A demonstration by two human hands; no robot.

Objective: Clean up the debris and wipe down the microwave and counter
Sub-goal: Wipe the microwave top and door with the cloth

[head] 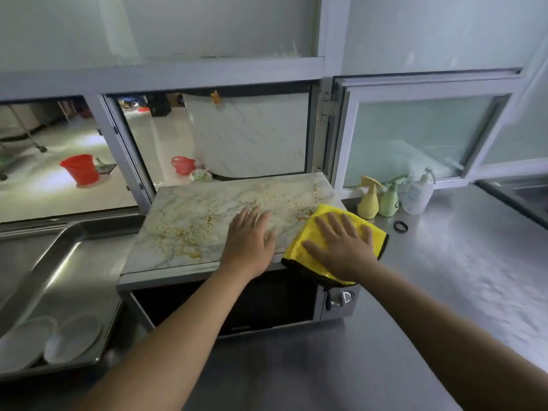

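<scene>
Both forearms reach forward over the steel counter (444, 262) toward the microwave (267, 301), which stands on it with a marble-patterned slab (192, 215) lying across its top. Left hand (252, 241) rests flat on the slab near the microwave's front edge, fingers straight and spread, holding nothing. Right hand (344, 247) presses flat, fingers extended, on a yellow cloth (314, 221) with a dark border; the cloth lies at the microwave's right front corner, overhanging the slab's edge above the control knob (342, 298). Orange-brown crumbs and stains (302, 206) are scattered over the slab, thickest just behind the cloth and left of the left hand. Right of the microwave, against the window frame, stand three bottles (391, 197); a small dark ring (401, 226) lies before them. Left of the microwave, a steel tray (74, 250) holds white plates (71, 339).
</scene>
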